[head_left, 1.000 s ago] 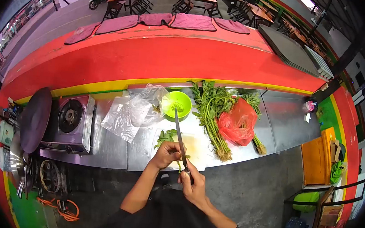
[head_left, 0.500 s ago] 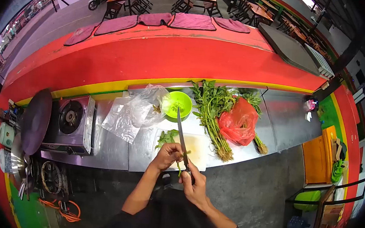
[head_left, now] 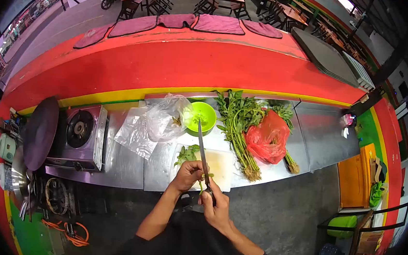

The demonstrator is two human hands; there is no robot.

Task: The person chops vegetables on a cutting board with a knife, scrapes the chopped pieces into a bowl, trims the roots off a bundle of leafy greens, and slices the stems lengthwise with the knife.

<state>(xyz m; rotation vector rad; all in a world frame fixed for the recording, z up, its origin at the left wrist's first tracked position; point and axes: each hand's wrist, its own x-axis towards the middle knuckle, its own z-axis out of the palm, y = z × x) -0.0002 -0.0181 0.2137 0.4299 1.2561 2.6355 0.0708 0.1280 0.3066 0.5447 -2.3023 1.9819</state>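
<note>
My right hand (head_left: 215, 208) is wrapped round the handle of a long knife (head_left: 203, 151), whose blade points up and away toward the green bowl (head_left: 202, 117). Pinched in my left hand (head_left: 188, 175) is a thin green stem (head_left: 201, 185), close beside the blade. Both hands are over the near edge of a white cutting board (head_left: 221, 170). Green leaves (head_left: 188, 154) lie on the board's left part. Small green pieces are inside the bowl.
Leafy bunches with roots (head_left: 239, 135) and a red plastic bag (head_left: 267, 138) lie right of the bowl. Clear plastic bags (head_left: 158, 121) are left of it. A gas stove (head_left: 79, 136) and dark wok lid (head_left: 41, 132) stand farther left, a red wall (head_left: 209, 62) behind.
The hands and knife have stayed nearly in place. The stem in my left hand has shifted slightly against the blade, and the view has moved a little.
</note>
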